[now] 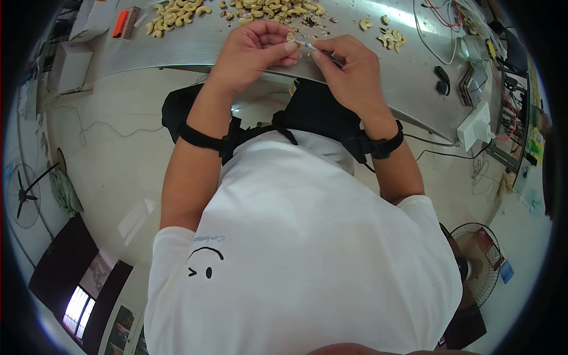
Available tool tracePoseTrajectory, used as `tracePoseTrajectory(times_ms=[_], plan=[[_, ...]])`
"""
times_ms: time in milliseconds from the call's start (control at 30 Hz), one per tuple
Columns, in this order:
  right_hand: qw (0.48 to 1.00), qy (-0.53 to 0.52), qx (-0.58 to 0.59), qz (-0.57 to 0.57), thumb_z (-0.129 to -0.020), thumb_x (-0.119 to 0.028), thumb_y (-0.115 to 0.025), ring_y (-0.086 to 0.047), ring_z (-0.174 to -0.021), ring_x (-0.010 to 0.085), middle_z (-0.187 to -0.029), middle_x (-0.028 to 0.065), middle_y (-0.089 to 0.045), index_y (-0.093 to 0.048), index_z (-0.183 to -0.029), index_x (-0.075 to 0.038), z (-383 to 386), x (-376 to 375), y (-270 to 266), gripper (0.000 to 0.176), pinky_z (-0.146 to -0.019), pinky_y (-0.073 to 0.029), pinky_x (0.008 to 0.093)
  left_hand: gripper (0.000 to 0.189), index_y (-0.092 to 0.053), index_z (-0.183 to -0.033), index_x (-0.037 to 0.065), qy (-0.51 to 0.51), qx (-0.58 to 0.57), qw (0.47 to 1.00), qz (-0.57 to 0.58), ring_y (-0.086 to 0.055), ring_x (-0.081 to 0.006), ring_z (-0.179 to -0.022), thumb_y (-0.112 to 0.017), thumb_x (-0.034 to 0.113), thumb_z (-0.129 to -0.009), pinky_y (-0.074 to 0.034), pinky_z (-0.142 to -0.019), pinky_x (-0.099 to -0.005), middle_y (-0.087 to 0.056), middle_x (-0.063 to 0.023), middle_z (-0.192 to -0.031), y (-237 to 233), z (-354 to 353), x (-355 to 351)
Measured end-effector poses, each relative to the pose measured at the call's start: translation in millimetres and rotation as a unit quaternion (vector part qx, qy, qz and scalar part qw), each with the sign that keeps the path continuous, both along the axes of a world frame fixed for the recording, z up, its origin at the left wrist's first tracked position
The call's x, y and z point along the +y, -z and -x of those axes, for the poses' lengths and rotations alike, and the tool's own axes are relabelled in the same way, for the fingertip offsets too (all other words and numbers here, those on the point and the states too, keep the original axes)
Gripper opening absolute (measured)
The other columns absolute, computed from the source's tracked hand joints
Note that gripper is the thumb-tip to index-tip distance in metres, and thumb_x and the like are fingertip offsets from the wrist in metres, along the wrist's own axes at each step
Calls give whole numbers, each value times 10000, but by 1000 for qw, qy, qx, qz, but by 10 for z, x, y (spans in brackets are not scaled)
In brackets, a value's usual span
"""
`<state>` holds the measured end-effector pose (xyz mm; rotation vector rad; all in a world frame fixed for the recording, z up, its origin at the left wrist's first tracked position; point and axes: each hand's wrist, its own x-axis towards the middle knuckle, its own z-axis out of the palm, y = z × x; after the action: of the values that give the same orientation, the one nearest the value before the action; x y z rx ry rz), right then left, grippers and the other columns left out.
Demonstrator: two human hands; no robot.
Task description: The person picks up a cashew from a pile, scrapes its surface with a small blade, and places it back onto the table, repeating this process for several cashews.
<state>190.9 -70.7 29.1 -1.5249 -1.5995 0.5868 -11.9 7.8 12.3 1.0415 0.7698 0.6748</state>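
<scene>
My left hand point(251, 54) is pinched over the front edge of the metal table, with a cashew point(291, 37) between thumb and fingertips. In my right hand point(354, 70) is a small knife point(310, 47), slim and silvery, its tip pointing left at the cashew. Whether the tip touches the nut is too small to tell. Behind my hands lies a cashew pile point(278, 7) with brown skin scraps point(309, 21) around it. Another heap of cashews point(174, 15) sits to the left. A smaller group of cashews point(391, 40) lies to the right.
At the table's point(414, 77) left end is an orange and grey box point(123, 23). Cables, a glass jar point(473, 48), a black clip-like object point(442, 80) and a white power adapter point(474, 127) crowd the right side. A fan point(476, 260) stands behind on the right.
</scene>
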Motion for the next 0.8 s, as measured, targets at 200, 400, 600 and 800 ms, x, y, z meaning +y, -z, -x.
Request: tracePoseTrajectory(times_ms=[200, 400, 600, 800], plan=[[1000, -18, -13, 20, -852, -121, -722, -681, -779, 280, -902, 121, -700, -759, -1003, -43, -18, 12, 4, 174, -675, -535, 350, 229, -646, -1143, 1, 8, -6, 1000, 0, -724, -170, -882, -717, 36, -928, -624, -801, -289, -725, -100, -993, 21, 13, -8], [999, -6, -40, -9, -848, -110, -729, -668, -747, 270, -876, 110, -683, -760, -997, -53, 3, 24, -38, 162, -656, -526, 338, 206, -649, -1125, -11, 25, -10, 1000, 6, -733, -184, -887, -707, 55, -940, -625, -802, -294, -731, -117, -1003, 43, 31, 30], [997, 32, 2, -64, -850, -80, -732, -672, -750, 236, -879, 99, -680, -759, -1001, -59, 103, -8, 34, 155, -651, -535, 329, 214, -649, -1137, -12, 12, -42, 998, 42, -737, -194, -892, -698, 85, -953, -625, -803, -299, -732, -137, -1030, 29, 62, 35], [999, 29, 13, 8, -846, -85, -734, -687, -777, 238, -893, 109, -690, -759, -1001, -54, 54, 15, -27, 161, -668, -548, 328, 224, -642, -1157, -18, 3, -41, 998, 43, -736, -194, -901, -687, 80, -961, -625, -809, -302, -728, -131, -1028, 11, 27, 36]])
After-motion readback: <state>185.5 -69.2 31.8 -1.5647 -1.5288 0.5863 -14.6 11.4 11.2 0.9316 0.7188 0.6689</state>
